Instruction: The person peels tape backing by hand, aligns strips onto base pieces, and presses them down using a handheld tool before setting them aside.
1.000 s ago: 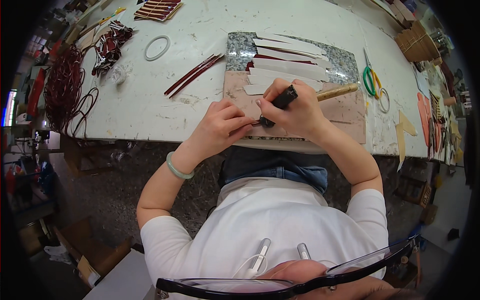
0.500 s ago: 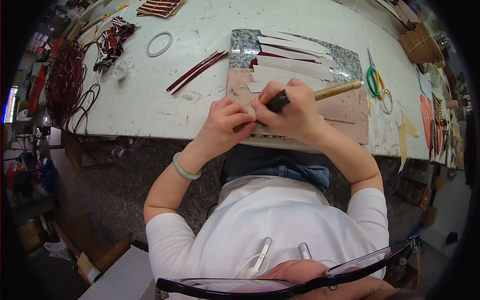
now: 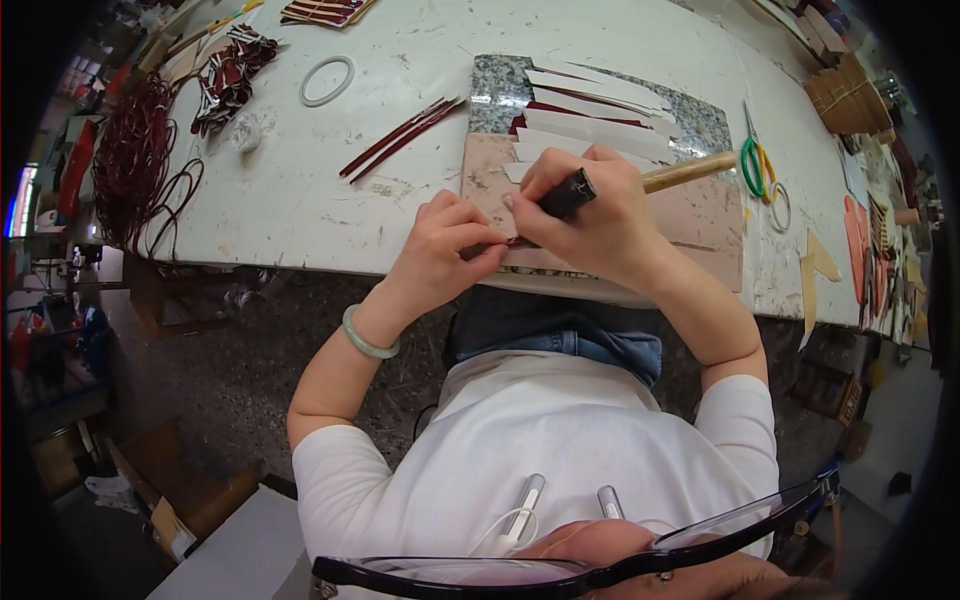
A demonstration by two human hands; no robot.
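My right hand point(image 3: 610, 220) is closed round a hammer point(image 3: 692, 173) with a black head and a pale wooden handle that sticks out to the right. Its thumb and forefinger also reach down beside a thin dark red strip point(image 3: 515, 241). From the left, my left hand point(image 3: 445, 245) pinches the end of that strip, close to the right fingertips. Most of the strip is hidden under the right hand. Beneath both hands lies a pinkish board point(image 3: 705, 235) at the table's near edge. White paper-like strips point(image 3: 590, 121) and some dark red ones lie just beyond, on a speckled stone slab point(image 3: 708, 125).
Two dark red strips point(image 3: 400, 140) lie left of the slab. A pale ring point(image 3: 328, 81), a bundle of dark red cord point(image 3: 130, 170) and a crumpled clear wrap point(image 3: 244, 133) are further left. Scissors point(image 3: 752, 160) with green and yellow handles lie to the right, near tan scraps point(image 3: 812, 270).
My right hand and the hammer have shifted slightly right and up. More of the dark red strip shows between my hands. The whole view has moved a little.
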